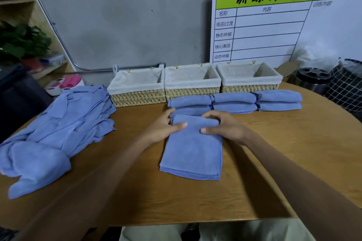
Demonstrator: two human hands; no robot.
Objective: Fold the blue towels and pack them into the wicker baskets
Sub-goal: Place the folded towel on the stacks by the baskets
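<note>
Both hands down on the far end of the half-folded towel (pixel 193 148), centre of the bench (pixel 274 152). Left hand (pixel 165 126) gripping the far-left corner, thumb lying over the top, fingers curled behind the rolled edge. Right hand (pixel 221 125) mirroring it on the far-right corner, thumb on top, fingers hooked over the fold. Equal reach, neither hand nearer.

Long axis running straight away from the body: near end toward the bench edge, far end under the hands. Judging by that grip, next fold probably brings the far end back toward the body, along that axis.

Just beyond the hands, folded towels (pixel 235 101) in a row of stacks, the leftmost touching or nearly touching the towel in hand. Behind them three lined wicker baskets (pixel 193 84) side by side, none showing a towel inside. Off to the left, unfolded pile (pixel 56 133) sprawling to the bench edge.

Hard to make out: fingertips buried behind the fold, layer count in the towel unclear, basket floors partly hidden by their front walls, pile cut off at the left frame edge.
</note>
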